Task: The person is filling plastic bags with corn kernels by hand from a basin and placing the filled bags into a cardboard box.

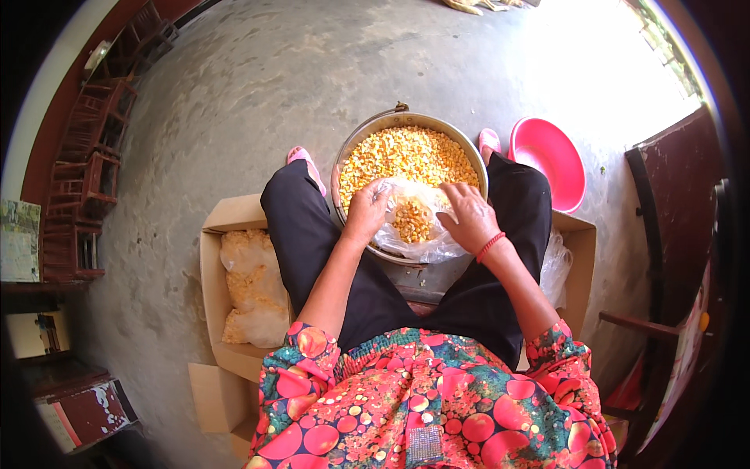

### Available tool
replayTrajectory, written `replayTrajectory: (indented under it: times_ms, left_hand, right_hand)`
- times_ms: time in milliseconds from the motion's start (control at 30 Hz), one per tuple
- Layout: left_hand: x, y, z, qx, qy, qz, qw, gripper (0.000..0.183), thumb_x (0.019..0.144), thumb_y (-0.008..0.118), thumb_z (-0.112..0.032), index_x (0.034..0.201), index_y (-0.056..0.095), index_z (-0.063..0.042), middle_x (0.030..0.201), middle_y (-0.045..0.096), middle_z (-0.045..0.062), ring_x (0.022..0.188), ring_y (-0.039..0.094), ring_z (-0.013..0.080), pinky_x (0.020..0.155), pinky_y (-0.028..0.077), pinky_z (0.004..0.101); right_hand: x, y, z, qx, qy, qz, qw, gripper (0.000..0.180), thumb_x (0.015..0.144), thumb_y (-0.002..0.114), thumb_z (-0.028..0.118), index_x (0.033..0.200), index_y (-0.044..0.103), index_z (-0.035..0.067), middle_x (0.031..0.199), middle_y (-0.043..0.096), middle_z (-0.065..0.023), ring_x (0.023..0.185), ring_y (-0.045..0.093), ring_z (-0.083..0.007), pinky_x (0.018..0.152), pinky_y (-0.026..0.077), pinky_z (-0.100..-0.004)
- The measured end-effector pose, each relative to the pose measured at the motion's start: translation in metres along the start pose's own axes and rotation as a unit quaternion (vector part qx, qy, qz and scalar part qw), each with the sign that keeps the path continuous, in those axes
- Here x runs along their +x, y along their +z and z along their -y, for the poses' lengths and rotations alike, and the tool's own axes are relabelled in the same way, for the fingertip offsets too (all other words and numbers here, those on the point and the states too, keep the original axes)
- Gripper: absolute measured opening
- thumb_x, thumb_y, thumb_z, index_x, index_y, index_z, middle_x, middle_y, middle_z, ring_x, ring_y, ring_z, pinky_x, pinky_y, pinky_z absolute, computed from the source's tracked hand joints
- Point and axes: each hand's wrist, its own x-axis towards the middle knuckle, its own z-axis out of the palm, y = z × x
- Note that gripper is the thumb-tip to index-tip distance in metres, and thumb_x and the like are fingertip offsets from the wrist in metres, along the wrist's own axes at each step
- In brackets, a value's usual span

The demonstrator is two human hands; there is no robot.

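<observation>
A round metal pot [476,153] with a handle stands on the floor between my knees, full of yellow corn kernels [404,153]. Over its near side lies a clear plastic bag [433,249], its mouth spread and some kernels inside. My left hand [368,212] grips the bag's left edge between thumb and fingers. At the bag's right edge is my right hand [471,218], palm down, fingers spread and thumb apart, with a red cord on the wrist; whether its fingertips touch the plastic is unclear.
An open cardboard box [215,281] with filled plastic bags [252,287] is at my left. At my right are a pink basin [551,164] and another cardboard box [583,258] with clear plastic bags [556,267]. Wooden chairs [99,182] line the left wall.
</observation>
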Motion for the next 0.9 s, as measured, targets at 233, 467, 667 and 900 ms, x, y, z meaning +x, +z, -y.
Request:
replayTrajectory:
  times_ms: [233, 467, 667, 900]
  left_hand:
    - [-0.001, -0.001, 0.008, -0.022, -0.066, -0.021, 0.997, 0.022, 0.083, 0.042, -0.003, 0.098, 0.057, -0.002, 0.072, 0.058, 0.004, 0.055, 0.05, 0.0069, 0.054, 0.043, 0.0221]
    - [0.001, -0.005, 0.025, -0.025, -0.05, -0.084, 0.995, 0.018, 0.077, 0.047, -0.003, 0.092, 0.056, 0.002, 0.082, 0.06, 0.01, 0.075, 0.056, 0.0141, 0.068, 0.044, 0.0245]
    - [-0.004, 0.0, 0.019, -0.085, -0.081, 0.012, 0.993, 0.019, 0.076, 0.061, -0.012, 0.089, 0.058, 0.002, 0.081, 0.061, 0.004, 0.072, 0.057, 0.0085, 0.066, 0.045, 0.0209]
    - [-0.005, 0.01, 0.034, 0.007, -0.079, 0.02, 0.997, 0.021, 0.078, 0.06, -0.013, 0.091, 0.059, 0.003, 0.081, 0.061, 0.004, 0.071, 0.055, 0.0066, 0.062, 0.045, 0.0204]
  right_hand:
    - [0.001, 0.026, -0.036, 0.01, 0.042, 0.114, 0.993, 0.014, 0.069, 0.052, 0.007, 0.082, 0.052, 0.005, 0.072, 0.056, -0.0119, 0.075, 0.056, -0.0291, 0.069, 0.045, -0.037]
    - [0.001, 0.008, -0.038, 0.03, -0.086, 0.138, 0.986, 0.008, 0.067, 0.051, 0.004, 0.074, 0.052, 0.008, 0.074, 0.053, -0.009, 0.077, 0.054, -0.0263, 0.067, 0.044, -0.0368]
    - [0.044, 0.013, -0.065, 0.08, -0.02, 0.157, 0.984, 0.019, 0.07, 0.058, 0.023, 0.079, 0.058, 0.007, 0.079, 0.056, -0.0121, 0.077, 0.055, -0.0274, 0.069, 0.044, -0.0356]
    - [0.109, 0.074, -0.065, 0.017, -0.023, -0.009, 1.0, 0.041, 0.076, 0.053, 0.023, 0.114, 0.045, 0.011, 0.116, 0.043, -0.0164, 0.107, 0.04, -0.0348, 0.088, 0.035, -0.041]
